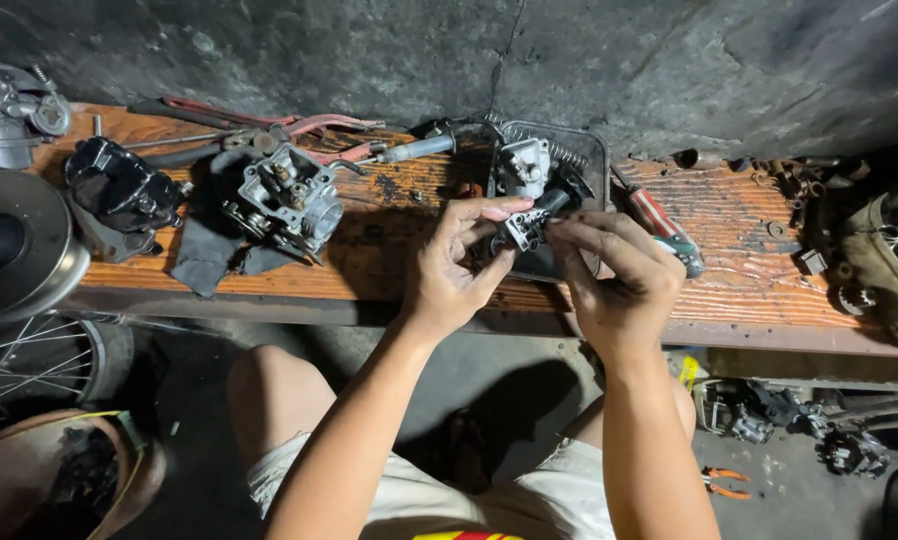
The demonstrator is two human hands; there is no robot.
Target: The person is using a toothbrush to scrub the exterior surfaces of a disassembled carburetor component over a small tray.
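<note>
Single head-worn view, looking steeply down, close range.
Faces a wooden bench (389, 250) set against a dark wall (669, 60); the wearer's lap and floor fill the lower frame.

Both hands are meeting over the front edge of the wooden surface (389, 260), working on a small metal part (525, 228). The left hand (456, 268) is pinching it from the left side, the right hand (614, 280) is gripping it from the right, fingers (579, 232) curling over the top. A grey carburetor body (289, 200) is sitting on a dark rag (207, 258) further left, and a red-handled screwdriver (659, 222) is lying just right of the hands.
</note>
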